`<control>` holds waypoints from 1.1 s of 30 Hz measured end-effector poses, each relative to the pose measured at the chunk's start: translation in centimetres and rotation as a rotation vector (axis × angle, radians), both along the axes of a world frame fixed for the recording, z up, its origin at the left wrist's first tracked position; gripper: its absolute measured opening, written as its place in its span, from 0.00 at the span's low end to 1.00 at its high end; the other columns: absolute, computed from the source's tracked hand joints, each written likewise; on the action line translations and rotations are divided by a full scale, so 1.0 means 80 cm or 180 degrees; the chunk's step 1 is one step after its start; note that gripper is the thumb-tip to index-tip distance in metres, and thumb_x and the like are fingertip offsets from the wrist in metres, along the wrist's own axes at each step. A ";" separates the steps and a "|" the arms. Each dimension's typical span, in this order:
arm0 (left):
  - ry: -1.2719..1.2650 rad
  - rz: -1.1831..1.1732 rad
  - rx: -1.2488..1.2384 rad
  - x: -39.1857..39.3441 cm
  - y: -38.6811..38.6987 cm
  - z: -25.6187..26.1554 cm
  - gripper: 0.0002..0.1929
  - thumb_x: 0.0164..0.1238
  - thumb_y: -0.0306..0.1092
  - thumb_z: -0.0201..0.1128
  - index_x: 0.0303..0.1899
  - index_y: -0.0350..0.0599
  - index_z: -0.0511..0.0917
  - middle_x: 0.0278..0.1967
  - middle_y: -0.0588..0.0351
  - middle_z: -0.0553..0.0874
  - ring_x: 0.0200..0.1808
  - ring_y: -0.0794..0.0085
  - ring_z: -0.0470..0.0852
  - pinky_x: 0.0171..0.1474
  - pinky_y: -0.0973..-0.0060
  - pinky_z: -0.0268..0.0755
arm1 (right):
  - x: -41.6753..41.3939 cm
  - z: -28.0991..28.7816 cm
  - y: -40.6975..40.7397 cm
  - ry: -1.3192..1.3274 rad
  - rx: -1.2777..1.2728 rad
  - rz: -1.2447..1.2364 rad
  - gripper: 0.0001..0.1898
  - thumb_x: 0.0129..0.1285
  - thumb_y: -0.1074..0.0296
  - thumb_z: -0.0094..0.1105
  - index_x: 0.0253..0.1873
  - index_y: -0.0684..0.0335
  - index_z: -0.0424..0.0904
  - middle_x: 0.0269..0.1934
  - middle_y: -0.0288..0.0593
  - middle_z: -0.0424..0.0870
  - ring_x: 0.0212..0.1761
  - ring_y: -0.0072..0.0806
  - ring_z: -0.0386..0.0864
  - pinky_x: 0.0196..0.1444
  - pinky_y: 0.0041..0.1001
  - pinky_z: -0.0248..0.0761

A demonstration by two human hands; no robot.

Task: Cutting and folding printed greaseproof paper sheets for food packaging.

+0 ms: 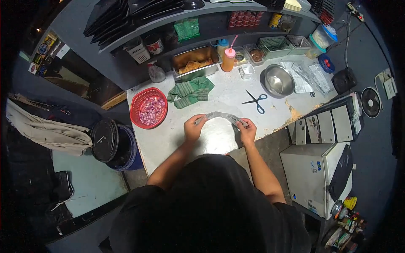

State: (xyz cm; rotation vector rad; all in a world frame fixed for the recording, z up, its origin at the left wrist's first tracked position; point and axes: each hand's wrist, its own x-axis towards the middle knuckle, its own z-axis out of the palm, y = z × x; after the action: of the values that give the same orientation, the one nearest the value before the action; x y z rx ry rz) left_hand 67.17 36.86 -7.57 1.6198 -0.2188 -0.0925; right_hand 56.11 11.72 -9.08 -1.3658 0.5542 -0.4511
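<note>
A thin, translucent strip of folded plastic [219,114] arches between my hands over the white table [186,118]. My left hand [193,126] pinches its left end between thumb and fingers; my right hand [247,130] pinches the other end. Scissors with dark blades [255,101] lie spread on the table beyond my right hand. To the left of my left hand stands a red plastic basket [133,106] of peeled shallots [151,112]. A crumpled green striped cloth [193,91] lies beyond my left hand, in front of a steel pan [197,75] holding fried food.
A steel bowl [279,80], plastic packaging [305,76], a small white basket [247,71] and an orange sauce bottle [228,61] stand or lie at the back. A shelf [215,9] runs above them. A lidded bin [106,140] is left of the table, a white freezer [303,170] right.
</note>
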 end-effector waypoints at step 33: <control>0.0069 -0.0012 0.0566 0.010 0.011 0.136 0.14 0.72 0.28 0.74 0.45 0.41 0.73 0.29 0.50 0.89 0.29 0.66 0.91 0.33 0.69 0.81 | 0.000 0.097 -0.007 0.0268 -0.0129 -0.0002 0.06 0.70 0.78 0.74 0.46 0.71 0.85 0.35 0.38 0.92 0.31 0.16 0.83 0.36 0.20 0.76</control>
State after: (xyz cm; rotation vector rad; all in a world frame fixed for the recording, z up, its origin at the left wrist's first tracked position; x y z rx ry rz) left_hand 67.98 37.72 3.27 1.7946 -0.2013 -0.1355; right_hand 56.08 11.18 -1.35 -1.4284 0.6173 -0.4087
